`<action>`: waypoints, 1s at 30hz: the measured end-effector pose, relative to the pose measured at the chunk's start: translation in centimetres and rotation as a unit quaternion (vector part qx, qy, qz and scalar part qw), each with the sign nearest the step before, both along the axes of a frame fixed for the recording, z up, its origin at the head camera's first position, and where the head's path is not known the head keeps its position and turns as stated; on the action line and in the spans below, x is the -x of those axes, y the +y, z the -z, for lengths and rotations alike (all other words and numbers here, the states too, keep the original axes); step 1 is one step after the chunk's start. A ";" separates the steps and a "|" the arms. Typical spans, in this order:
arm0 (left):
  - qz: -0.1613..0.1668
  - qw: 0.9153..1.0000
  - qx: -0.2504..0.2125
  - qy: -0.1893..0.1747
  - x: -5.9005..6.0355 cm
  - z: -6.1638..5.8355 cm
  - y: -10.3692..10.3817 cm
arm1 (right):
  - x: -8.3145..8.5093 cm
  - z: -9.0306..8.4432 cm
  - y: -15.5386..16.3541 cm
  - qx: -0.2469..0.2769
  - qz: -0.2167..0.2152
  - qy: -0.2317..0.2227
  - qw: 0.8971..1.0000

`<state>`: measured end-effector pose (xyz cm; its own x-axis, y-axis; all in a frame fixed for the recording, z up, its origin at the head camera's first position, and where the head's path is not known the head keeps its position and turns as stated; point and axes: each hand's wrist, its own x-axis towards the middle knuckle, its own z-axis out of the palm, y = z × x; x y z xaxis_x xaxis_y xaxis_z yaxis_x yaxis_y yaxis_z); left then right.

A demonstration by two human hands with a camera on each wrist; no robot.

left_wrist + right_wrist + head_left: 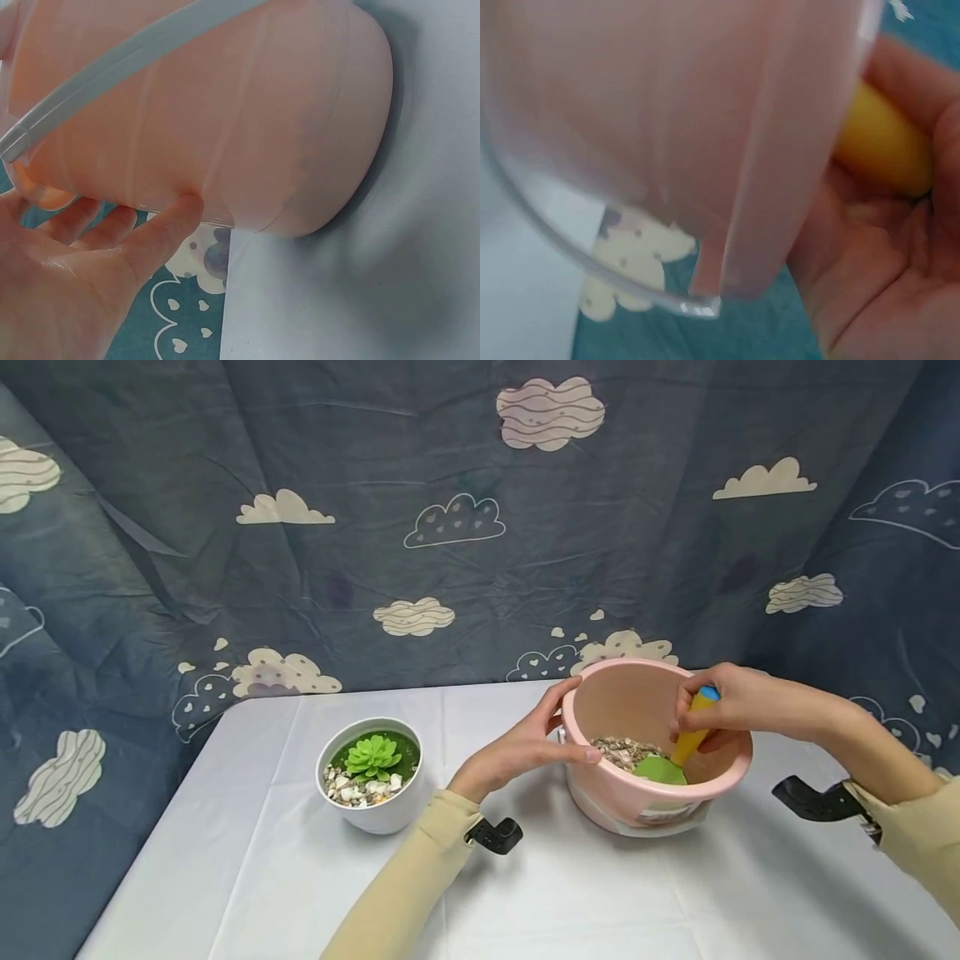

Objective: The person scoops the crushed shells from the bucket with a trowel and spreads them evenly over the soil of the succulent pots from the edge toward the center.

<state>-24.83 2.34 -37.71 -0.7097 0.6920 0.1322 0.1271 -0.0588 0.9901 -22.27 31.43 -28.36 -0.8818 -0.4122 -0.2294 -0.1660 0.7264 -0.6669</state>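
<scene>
A pink bucket (633,797) stands on the white table, tilted slightly toward me. Small mixed pebbles (624,752) lie inside it. My left hand (525,743) holds the bucket's left side, thumb on the front rim and fingers spread toward the back. In the left wrist view, those fingers (169,229) touch the outer wall. Reaching over the right rim, my right hand (723,702) grips the yellow handle (885,142) of a toy shovel (688,745) with a blue end. Its green blade (660,769) is down at the pebbles; how much it carries is hidden.
To the left on the table stands a white bowl (378,818) with a green artificial succulent (372,757), green moss-like cover and white stones. The bucket's pale handle (112,75) hangs down outside. A dark cloud-print curtain (360,568) closes off the table's back edge.
</scene>
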 end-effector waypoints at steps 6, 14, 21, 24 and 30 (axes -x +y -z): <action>-0.004 1.000 0.005 0.001 0.0 0.1 0.0 | -0.2 0.6 0.3 0.071 0.009 -0.017 0.997; 0.002 1.000 -0.003 0.005 0.1 0.0 -0.1 | -1.3 1.4 -0.6 0.039 0.046 0.083 0.995; 0.001 1.000 -0.005 0.006 0.1 0.1 -0.1 | -2.5 1.5 -0.7 0.065 0.047 0.128 0.989; 0.003 1.000 -0.005 0.003 0.1 0.2 0.1 | -2.7 1.1 -0.6 0.076 0.032 0.102 0.991; 0.000 1.000 -0.001 0.001 0.1 0.1 0.1 | -2.6 0.6 -0.2 0.108 0.008 0.057 0.992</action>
<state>-24.88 2.40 -37.83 -0.7095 0.6916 0.1353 0.1300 -0.0603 0.9897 -19.68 31.27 -28.99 -0.9034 -0.4272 -0.0361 -0.2388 0.5714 -0.7852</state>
